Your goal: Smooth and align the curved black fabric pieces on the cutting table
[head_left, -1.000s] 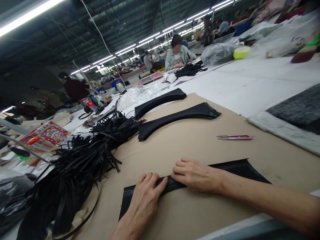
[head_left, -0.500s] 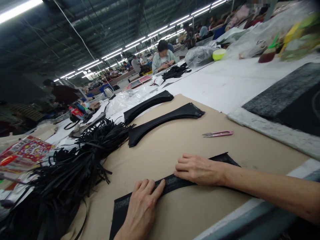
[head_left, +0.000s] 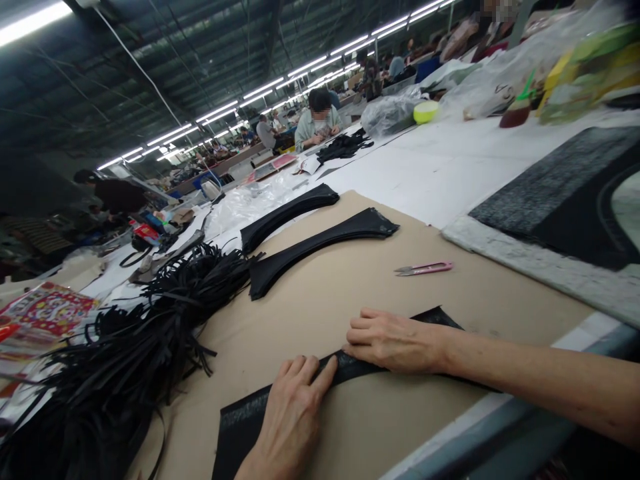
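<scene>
A curved black fabric piece (head_left: 240,427) lies on the brown paper sheet (head_left: 340,287) in front of me. My left hand (head_left: 293,417) lies flat on its narrow middle, fingers stretched out. My right hand (head_left: 395,340) presses the same piece just to the right, fingers extended and close together. Both hands hold nothing. The piece's right end (head_left: 436,315) shows past my right wrist.
Two more curved black pieces (head_left: 320,243) (head_left: 285,215) lie farther back. A pile of black strips (head_left: 135,340) fills the left. Pink thread snips (head_left: 425,269) lie to the right, a dark grey mat (head_left: 560,200) beyond. Other people work at the far tables.
The view has shifted, so the scene sits more to the left. My hands stay on the black piece, the left one slid slightly lower along it.
</scene>
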`<action>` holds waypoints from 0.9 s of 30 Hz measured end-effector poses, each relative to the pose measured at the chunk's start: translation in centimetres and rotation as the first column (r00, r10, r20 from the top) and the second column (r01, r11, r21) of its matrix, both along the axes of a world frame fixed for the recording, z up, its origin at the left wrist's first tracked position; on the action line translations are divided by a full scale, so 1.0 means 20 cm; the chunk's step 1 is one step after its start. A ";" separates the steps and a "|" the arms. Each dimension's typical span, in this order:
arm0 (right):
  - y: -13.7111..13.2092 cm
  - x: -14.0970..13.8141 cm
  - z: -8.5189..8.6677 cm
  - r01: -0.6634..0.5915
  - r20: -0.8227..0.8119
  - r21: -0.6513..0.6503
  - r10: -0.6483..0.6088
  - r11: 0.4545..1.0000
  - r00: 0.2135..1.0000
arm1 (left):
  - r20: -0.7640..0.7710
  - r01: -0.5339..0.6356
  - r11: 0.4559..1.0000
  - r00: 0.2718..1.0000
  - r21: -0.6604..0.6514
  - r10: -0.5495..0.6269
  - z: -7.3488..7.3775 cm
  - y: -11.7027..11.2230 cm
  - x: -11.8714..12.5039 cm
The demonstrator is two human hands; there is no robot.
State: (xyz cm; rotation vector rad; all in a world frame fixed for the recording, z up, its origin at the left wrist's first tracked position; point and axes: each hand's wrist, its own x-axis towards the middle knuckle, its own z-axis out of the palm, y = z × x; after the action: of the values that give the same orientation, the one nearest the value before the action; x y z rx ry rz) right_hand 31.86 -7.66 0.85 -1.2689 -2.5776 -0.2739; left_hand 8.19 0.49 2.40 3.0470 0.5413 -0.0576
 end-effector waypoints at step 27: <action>-0.20 0.27 0.00 0.055 0.011 0.013 -0.055 0.998 0.998 | 0.025 0.043 0.999 0.999 -0.021 -0.043 -0.04 -0.08 0.21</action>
State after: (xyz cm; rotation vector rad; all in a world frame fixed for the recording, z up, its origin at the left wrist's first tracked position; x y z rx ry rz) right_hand 37.21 -11.62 0.76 -1.3390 -2.5489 -0.3079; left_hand 12.32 -1.06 1.61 3.0346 0.4707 -0.0273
